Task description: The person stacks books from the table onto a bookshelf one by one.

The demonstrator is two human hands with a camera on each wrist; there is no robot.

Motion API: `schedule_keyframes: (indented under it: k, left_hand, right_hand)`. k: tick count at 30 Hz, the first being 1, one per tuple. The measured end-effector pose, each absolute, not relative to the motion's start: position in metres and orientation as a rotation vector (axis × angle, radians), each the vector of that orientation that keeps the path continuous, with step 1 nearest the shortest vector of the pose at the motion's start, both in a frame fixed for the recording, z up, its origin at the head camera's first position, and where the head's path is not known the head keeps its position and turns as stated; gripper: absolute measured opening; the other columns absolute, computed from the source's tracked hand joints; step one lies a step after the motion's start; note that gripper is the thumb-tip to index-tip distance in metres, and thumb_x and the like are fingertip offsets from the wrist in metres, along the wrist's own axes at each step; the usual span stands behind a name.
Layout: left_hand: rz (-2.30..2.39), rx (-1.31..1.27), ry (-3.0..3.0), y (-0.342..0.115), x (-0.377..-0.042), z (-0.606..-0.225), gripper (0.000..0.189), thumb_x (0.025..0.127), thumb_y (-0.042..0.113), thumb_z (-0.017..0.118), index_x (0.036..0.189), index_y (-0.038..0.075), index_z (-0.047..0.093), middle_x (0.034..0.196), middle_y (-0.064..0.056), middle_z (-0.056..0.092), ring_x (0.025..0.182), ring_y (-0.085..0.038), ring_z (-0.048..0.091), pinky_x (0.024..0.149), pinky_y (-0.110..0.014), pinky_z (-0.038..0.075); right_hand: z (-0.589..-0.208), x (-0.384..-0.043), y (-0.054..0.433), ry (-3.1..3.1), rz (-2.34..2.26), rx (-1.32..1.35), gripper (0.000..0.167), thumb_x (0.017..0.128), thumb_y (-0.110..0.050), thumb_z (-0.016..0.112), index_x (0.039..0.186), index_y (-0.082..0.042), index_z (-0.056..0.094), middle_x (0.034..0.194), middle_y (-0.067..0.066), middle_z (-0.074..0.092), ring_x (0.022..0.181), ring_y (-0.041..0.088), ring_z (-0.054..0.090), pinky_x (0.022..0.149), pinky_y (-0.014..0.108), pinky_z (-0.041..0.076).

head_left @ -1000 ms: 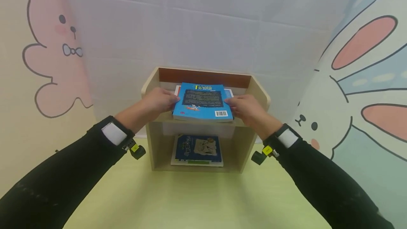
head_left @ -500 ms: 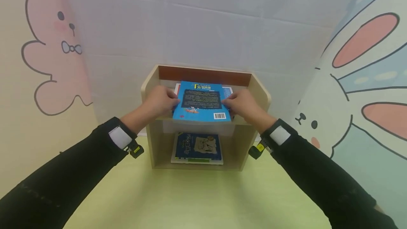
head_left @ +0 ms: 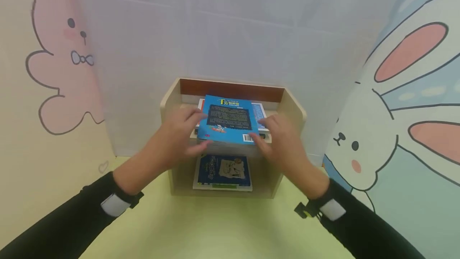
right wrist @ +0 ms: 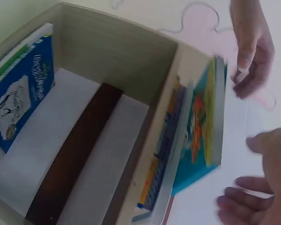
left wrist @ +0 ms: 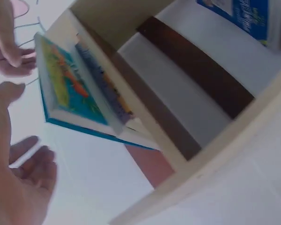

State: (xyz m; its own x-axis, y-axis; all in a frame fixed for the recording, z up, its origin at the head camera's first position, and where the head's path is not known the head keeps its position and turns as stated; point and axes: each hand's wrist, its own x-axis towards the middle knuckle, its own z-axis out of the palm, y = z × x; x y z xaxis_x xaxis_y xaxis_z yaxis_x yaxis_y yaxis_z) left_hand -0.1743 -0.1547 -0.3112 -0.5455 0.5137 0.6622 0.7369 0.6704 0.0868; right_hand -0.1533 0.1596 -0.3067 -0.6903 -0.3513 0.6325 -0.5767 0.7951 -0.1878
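Observation:
A blue book (head_left: 230,121) with a black text panel and barcode lies on the upper shelf, over other books (head_left: 259,115) whose edges show behind and beside it. Its near end juts past the shelf board; the wrist views show its underside, a turquoise cover with orange and yellow art (left wrist: 68,82). My left hand (head_left: 176,137) is spread just off its left side, fingers overlapping that edge in the head view. Beside the right edge, my right hand (head_left: 285,141) has fingers and thumb apart. Both wrist views show a gap between hands and book.
The small wooden bookshelf (head_left: 172,179) has two levels and a brown strip along its back. On the lower level lies a stack topped by a dark blue book (head_left: 224,170). A pale curtain (head_left: 230,31) hangs behind, with cartoon-painted walls (head_left: 363,131) either side.
Both hands have let go of the blue book, opened and drawn back towards me. The book's near end has come slightly forward, over the front of the shelf board.

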Motion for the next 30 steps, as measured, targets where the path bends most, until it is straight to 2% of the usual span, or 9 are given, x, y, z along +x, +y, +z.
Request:
schedule_keyframes:
  k: [4,9,12,17,19,22,24,26,30]
  left_hand:
    - [-0.36,-1.193,-2.051,-0.167,-0.174,-0.332,0.078,0.081,0.027,0.101,0.142,-0.003,0.064,0.14,-0.02,0.066,0.13,-0.04,0.064,0.107,-0.056,0.058]
    - [-0.436,-1.293,-1.987,-0.172,-0.207,-0.353,0.073,0.078,0.013,0.103,0.141,0.002,0.067,0.142,-0.014,0.068,0.134,-0.037,0.064,0.111,-0.055,0.055]
    - [-0.493,-1.325,-1.939,-0.171,-0.22,-0.363,0.058,0.079,0.004,0.101,0.131,0.004,0.075,0.134,-0.011,0.074,0.128,-0.035,0.068,0.108,-0.053,0.058]
    - [-0.542,-1.311,-1.808,-0.169,-0.22,-0.368,0.048,0.071,-0.009,0.101,0.113,0.003,0.081,0.115,-0.01,0.08,0.109,-0.033,0.075,0.097,-0.052,0.063]
    - [-0.528,-1.327,-1.756,-0.163,-0.217,-0.367,0.046,0.07,-0.007,0.102,0.11,0.004,0.082,0.11,-0.009,0.081,0.103,-0.031,0.076,0.092,-0.049,0.064]
    - [-0.474,-1.384,-1.682,-0.147,-0.209,-0.365,0.039,0.074,-0.001,0.101,0.108,0.005,0.082,0.106,-0.006,0.081,0.097,-0.027,0.075,0.086,-0.044,0.065]
    - [-0.431,-1.416,-1.646,-0.132,-0.204,-0.362,0.036,0.078,0.003,0.1,0.109,0.005,0.083,0.105,-0.005,0.081,0.096,-0.025,0.075,0.086,-0.041,0.065]
    - [-0.399,-1.436,-1.637,-0.117,-0.2,-0.36,0.035,0.08,0.007,0.099,0.111,0.006,0.082,0.107,-0.004,0.081,0.099,-0.023,0.074,0.089,-0.039,0.064]
    - [-0.376,-1.429,-1.682,-0.093,-0.198,-0.36,0.035,0.085,0.012,0.098,0.115,0.007,0.082,0.112,-0.004,0.081,0.106,-0.022,0.074,0.098,-0.036,0.062]
  right_hand:
    - [-0.334,-0.141,0.165,-2.074,0.266,1.008,0.061,0.088,-0.023,0.096,0.134,0.006,0.068,0.129,0.022,0.072,0.119,0.04,0.069,0.102,0.055,0.061]
    - [-0.356,-0.169,0.178,-1.909,0.253,1.177,0.066,0.078,-0.004,0.1,0.135,0.005,0.068,0.134,0.021,0.071,0.122,0.038,0.07,0.105,0.054,0.06]
    - [-0.364,-0.18,0.179,-1.847,0.239,1.225,0.058,0.08,0.0,0.097,0.131,0.003,0.072,0.127,0.018,0.075,0.114,0.035,0.074,0.099,0.05,0.063]
    - [-0.371,-0.185,0.175,-1.812,0.17,1.212,0.033,0.098,-0.006,0.085,0.128,0.001,0.074,0.121,0.015,0.078,0.109,0.031,0.077,0.097,0.045,0.064]
    - [-0.374,-0.186,0.18,-1.814,0.174,1.188,0.024,0.105,-0.01,0.077,0.126,0.002,0.073,0.121,0.016,0.078,0.109,0.033,0.077,0.096,0.047,0.064]
    - [-0.379,-0.189,0.194,-1.813,0.205,1.134,0.019,0.107,-0.007,0.073,0.122,0.004,0.073,0.121,0.019,0.077,0.109,0.036,0.076,0.095,0.051,0.064]
    - [-0.381,-0.192,0.203,-1.82,0.223,1.072,0.021,0.101,0.0,0.077,0.121,0.005,0.072,0.121,0.02,0.077,0.108,0.038,0.076,0.094,0.053,0.064]
    - [-0.382,-0.197,0.21,-1.841,0.239,1.009,0.032,0.091,0.009,0.083,0.121,0.006,0.072,0.121,0.021,0.077,0.108,0.039,0.075,0.094,0.054,0.064]
    - [-0.381,-0.202,0.211,-1.904,0.26,0.906,0.045,0.084,0.013,0.09,0.125,0.006,0.071,0.125,0.022,0.075,0.111,0.04,0.073,0.097,0.054,0.063]
